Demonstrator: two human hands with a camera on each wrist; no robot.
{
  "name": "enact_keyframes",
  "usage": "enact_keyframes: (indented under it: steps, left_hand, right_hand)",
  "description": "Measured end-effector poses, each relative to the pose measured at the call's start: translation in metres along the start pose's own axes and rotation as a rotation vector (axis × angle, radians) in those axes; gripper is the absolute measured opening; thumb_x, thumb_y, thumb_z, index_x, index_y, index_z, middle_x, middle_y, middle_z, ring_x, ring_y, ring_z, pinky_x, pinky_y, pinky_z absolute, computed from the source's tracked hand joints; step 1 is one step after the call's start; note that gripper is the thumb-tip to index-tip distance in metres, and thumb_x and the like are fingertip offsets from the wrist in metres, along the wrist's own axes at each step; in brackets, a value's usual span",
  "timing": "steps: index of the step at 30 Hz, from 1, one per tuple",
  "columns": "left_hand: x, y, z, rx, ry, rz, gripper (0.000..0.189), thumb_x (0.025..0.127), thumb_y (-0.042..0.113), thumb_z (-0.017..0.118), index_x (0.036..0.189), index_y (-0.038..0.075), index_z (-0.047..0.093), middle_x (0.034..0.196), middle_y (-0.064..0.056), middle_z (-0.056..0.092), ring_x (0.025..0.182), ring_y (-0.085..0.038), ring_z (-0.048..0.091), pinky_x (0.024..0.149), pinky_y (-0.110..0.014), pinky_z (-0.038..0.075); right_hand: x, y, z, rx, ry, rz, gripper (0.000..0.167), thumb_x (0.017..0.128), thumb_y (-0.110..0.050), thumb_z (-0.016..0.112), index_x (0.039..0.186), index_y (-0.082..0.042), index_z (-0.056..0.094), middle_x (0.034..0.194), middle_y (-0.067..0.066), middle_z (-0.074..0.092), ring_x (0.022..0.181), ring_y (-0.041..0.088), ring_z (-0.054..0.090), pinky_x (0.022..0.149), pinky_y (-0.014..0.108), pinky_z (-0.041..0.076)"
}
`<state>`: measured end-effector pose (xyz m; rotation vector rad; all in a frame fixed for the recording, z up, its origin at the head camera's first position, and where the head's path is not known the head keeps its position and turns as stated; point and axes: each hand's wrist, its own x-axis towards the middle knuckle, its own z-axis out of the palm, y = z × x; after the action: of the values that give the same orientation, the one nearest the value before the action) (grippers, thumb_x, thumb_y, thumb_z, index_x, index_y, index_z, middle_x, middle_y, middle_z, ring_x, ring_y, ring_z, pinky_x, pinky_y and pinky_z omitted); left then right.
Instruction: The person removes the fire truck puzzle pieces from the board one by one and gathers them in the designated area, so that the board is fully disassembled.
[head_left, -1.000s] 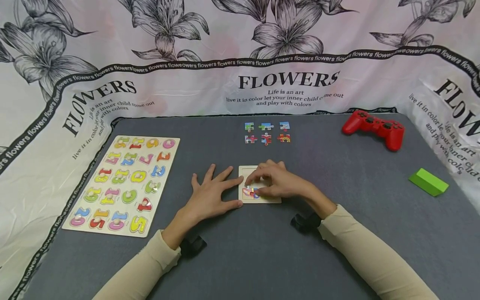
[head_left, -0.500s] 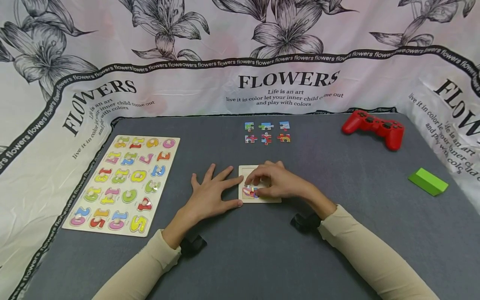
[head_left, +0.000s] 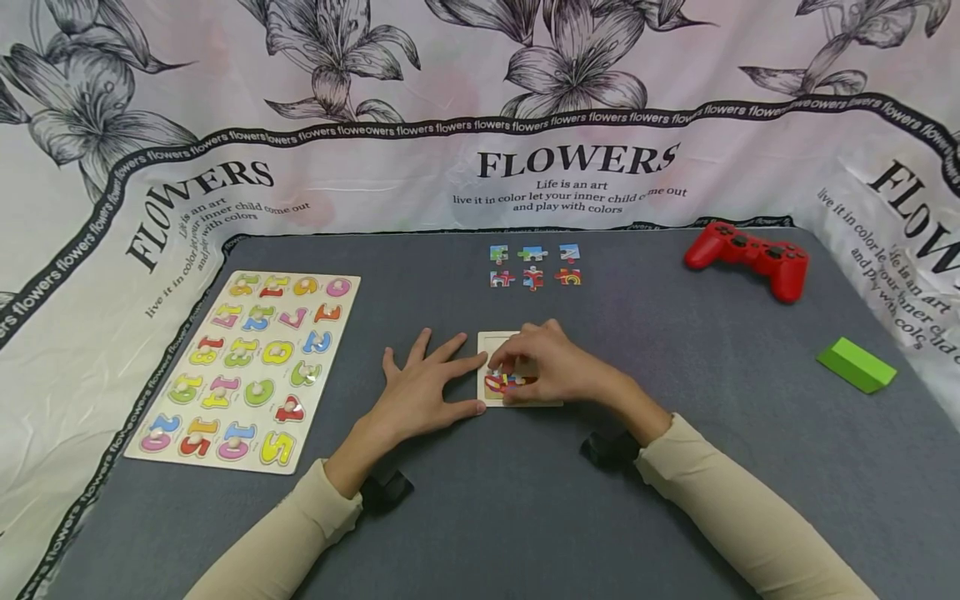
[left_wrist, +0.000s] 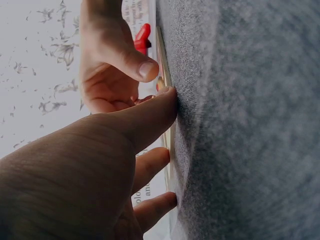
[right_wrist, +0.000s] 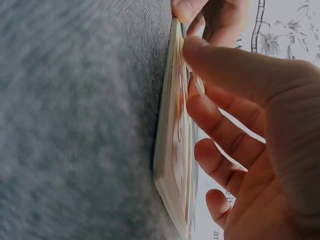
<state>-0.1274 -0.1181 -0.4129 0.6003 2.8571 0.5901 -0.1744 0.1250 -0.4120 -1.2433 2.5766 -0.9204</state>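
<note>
A small wooden puzzle tray [head_left: 492, 336] lies mid-table, with colourful puzzle pieces [head_left: 517, 382] in its near part. My left hand [head_left: 417, 395] is spread flat to the left of it, index fingertip and thumb tip at the tray's left edge. Over the tray is my right hand [head_left: 558, 364], thumb and fingers bent together low over the pieces. In the right wrist view a thin puzzle piece [right_wrist: 200, 85] shows between its thumb and fingers, mostly hidden by them. The right hand also covers much of the tray's right side in the head view.
Beyond the tray, several loose puzzle pieces [head_left: 533, 276] lie in two rows. A number peg board [head_left: 296, 457] is on the left. To the right sit a red game controller [head_left: 750, 257] and a green block [head_left: 857, 364]. A flower-printed sheet [head_left: 405, 187] rises behind.
The right hand has shifted slightly over the tray and its fingers have drawn together, so more of the coloured pieces shows. The left hand has stayed in place.
</note>
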Motion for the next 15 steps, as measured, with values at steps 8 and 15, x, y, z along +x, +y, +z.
enact_keyframes:
  steps: [8,15]
  left_hand:
    - [-0.0005,0.0003,-0.0005,0.003,0.007,0.003,0.069,0.088,0.057,0.073,0.150,0.035,0.052,0.167,-0.003,0.034,0.157,-0.047,0.011,0.108,-0.086,0.003]
    - [-0.0002,0.0001,0.0002,0.001,0.001,0.001,0.070,0.087,0.056,0.074,0.150,0.036,0.051,0.167,-0.003,0.034,0.157,-0.047,0.010,0.108,-0.086,0.003]
  right_hand:
    - [0.0008,-0.0017,0.0018,-0.062,-0.005,0.014,0.033,0.079,-0.024,0.089,0.109,-0.018,0.076,0.094,-0.009,0.071,0.083,0.010,0.051,0.081,0.037,0.024]
    - [-0.0005,-0.0006,0.0003,-0.089,0.002,0.009,0.034,0.078,-0.025,0.089,0.109,-0.019,0.077,0.093,-0.011,0.072,0.082,0.011,0.051,0.081,0.037,0.024]
